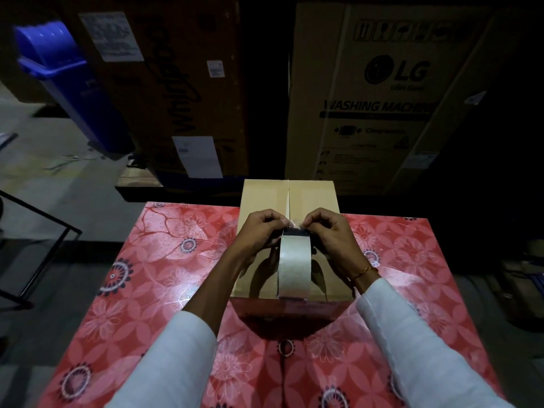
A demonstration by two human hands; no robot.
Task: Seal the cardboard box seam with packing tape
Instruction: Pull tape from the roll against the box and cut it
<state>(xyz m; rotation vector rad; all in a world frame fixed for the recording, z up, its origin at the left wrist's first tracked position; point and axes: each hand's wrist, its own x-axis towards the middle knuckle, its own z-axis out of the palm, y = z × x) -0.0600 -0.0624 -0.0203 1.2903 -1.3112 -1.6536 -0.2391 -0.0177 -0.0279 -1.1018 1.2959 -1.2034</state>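
Note:
A small cardboard box [265, 198] sits on a red flowered table [164, 275], its top flaps shut with a centre seam [288, 198] running away from me. A strip of beige packing tape [294, 266] lies along the near half of the seam and over the front edge. At the strip's far end is a dark tape roll or dispenser [295, 232], mostly hidden by my fingers. My left hand [259, 231] and my right hand [329, 231] pinch the tape there from either side, above the seam. The far half of the seam is bare.
Two tall cardboard appliance boxes [376, 92] stand just behind the table. A blue plastic bin [70, 81] leans at the far left. A black metal frame [41, 219] stands on the floor to the left. The red table stretches wide on both sides of the box.

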